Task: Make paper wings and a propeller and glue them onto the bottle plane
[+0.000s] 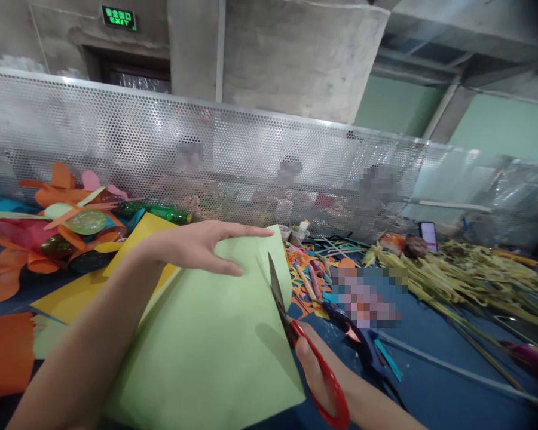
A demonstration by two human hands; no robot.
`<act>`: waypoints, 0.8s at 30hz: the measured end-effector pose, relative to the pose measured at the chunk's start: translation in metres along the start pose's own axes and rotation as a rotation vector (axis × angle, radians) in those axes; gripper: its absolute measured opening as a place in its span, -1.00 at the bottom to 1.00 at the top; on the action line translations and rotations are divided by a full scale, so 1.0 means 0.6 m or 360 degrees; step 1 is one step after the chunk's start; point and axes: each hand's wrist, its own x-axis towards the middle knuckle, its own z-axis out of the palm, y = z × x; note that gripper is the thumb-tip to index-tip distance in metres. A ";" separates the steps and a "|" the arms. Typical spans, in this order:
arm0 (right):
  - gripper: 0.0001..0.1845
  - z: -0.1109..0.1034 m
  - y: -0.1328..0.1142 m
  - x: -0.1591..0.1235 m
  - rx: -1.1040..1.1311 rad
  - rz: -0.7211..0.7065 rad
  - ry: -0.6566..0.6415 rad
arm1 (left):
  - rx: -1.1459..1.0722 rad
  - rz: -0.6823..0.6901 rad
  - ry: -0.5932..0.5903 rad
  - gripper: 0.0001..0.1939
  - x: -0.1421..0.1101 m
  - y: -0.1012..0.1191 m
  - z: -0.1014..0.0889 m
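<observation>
A large light green sheet of paper [210,340] is held up over the blue table. My left hand [201,245] grips its upper edge, thumb in front and fingers stretched along the top. My right hand [316,367] is closed in the red handles of a pair of scissors [291,325]. The dark blades point up and away and bite into the sheet's right edge, where a narrow strip curls off beside them.
Yellow paper [72,292] and orange paper [4,352] lie at the left, with paper flowers [72,221] behind. Coloured scraps [314,275], a second pair of scissors [363,340], a heap of yellowish leaf strips [457,275] and a phone [428,236] lie right. A perforated metal screen [251,161] stands behind, with people beyond it.
</observation>
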 end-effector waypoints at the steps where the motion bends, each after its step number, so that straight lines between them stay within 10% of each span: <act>1: -0.33 0.000 -0.003 0.001 0.0016 0.0000 0.0004 | -0.0011 0.0013 -0.0013 -0.31 0.001 0.001 0.002; 24: -0.27 0.019 0.003 0.001 0.0023 -0.0016 0.0214 | 0.0069 -0.0004 -0.0094 -0.26 0.006 0.010 0.008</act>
